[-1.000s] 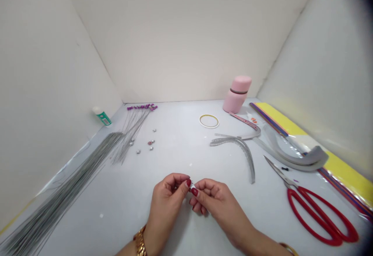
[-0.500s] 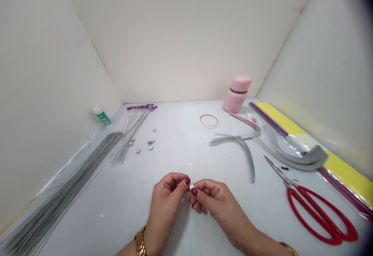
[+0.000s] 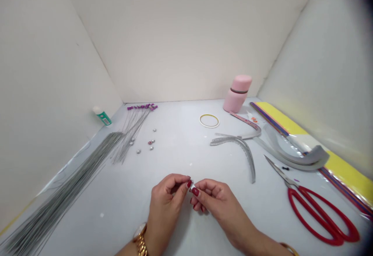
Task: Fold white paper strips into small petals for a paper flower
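My left hand [image 3: 169, 195] and my right hand [image 3: 211, 197] meet just above the table at the near middle. Between their thumbs and fingertips is a small silvery-white strip [image 3: 192, 186], pinched from both sides and mostly covered by the fingers. Beyond the hands to the left lie several tiny silver folded pieces [image 3: 138, 151], with one small red piece [image 3: 149, 142] among them. Thin silver strips [image 3: 247, 155] curve across the table to the right of my hands.
A bundle of grey wires [image 3: 67, 190] and purple-tipped stems [image 3: 142, 107] lie left, near a glue stick [image 3: 103, 117]. A tape ring [image 3: 209, 126] and pink bottle [image 3: 235, 98] are farther back. Red-handled scissors [image 3: 317, 209] and yellow sheets in plastic [image 3: 346, 170] lie right.
My left fingertips have shifted slightly right, closer to my right thumb, and my left wrist has turned so more of the watch shows. Less of the strip is visible between the hands.
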